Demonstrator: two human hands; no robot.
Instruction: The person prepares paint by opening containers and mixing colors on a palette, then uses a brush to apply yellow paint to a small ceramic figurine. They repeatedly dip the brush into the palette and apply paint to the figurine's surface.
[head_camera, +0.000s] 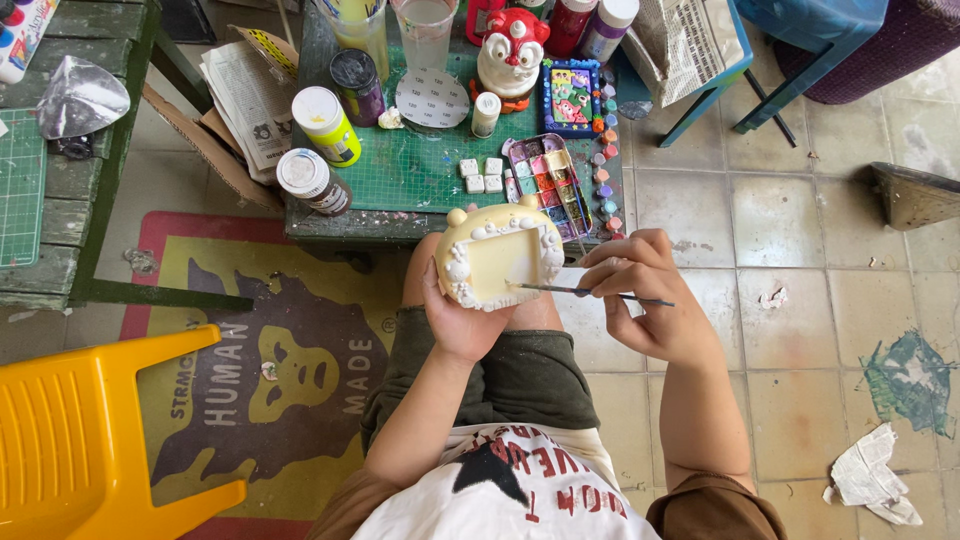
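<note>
So the left hand (462, 322) has its grip wrapped round the near edge of a cream-coloured plaster frame (500, 255) with bumpy white trim and two little ears on top, holding it up over the lap, just on the near side of the counter (420, 175). The right hand (645, 290) is pinched shut on a thin paintbrush (585, 292), and the tip sits right on the frame's lower right edge.

On the green cutting mat of the counter, just beyond the frame, there's an open watercolour pan palette (548, 183), with a row of small paint pots (605, 150) running along its right side. Further back stands a red and white painted figurine (511, 50), with a small painted picture frame (572, 97) to its right. To the left are a yellow-green paint bottle (325, 125) and a brown one with a white cap (312, 182). A yellow plastic stool (90, 430) lies tipped on the rug, bottom left. A crumpled bit of paper (872, 475) sits on the tiled floor, far right.
</note>
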